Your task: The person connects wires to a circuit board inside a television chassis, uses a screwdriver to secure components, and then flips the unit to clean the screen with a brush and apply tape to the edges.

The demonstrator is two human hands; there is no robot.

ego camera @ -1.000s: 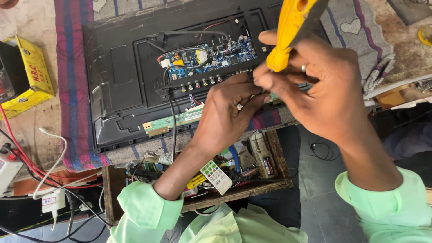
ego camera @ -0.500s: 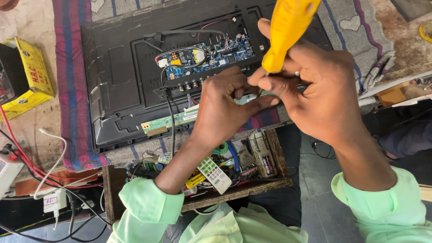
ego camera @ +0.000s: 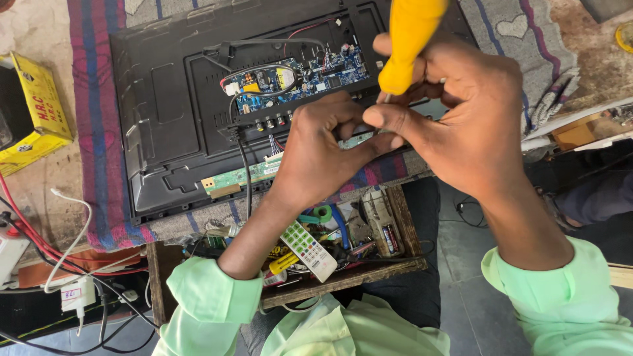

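Compared with half a second before, little had changed: the yellow screwdriver handle [ego camera: 409, 43] had tipped slightly more upright and both hands had kept their place over the lower edge of the television back panel [ego camera: 165, 118]; a second before, the handle had leaned further right.

Left to right. A yellow cardboard box [ego camera: 36, 115] sat at the far left on the bench, with red and white cables [ego camera: 62, 254] and a white plug adapter [ego camera: 78, 293] below it. The black television back panel lay face-down on a striped cloth [ego camera: 99, 198], its cover open over a blue circuit board [ego camera: 297, 79]. A narrow green strip board [ego camera: 241, 177] ran along the panel's lower edge.

The left hand [ego camera: 323, 155] came up from a pale green sleeve [ego camera: 211, 303], wrist bent, knuckles up, fingers curled in tight over the panel's lower edge; its thumb and forefinger pinched toward the screwdriver's tip, but what they gripped was too small to tell. Below that forearm a wooden tray [ego camera: 343, 280] held a white remote control [ego camera: 308, 250], tape rolls and small parts.

The right hand [ego camera: 475, 125] was higher and nearer the camera, palm turned left, fingers closed firmly round the lower end of the screwdriver handle, forefinger stretched along toward the left hand's fingertips. The two hands touched at the fingertips. The handle stood nearly upright, top cut by the frame edge, shaft hidden between the fingers.
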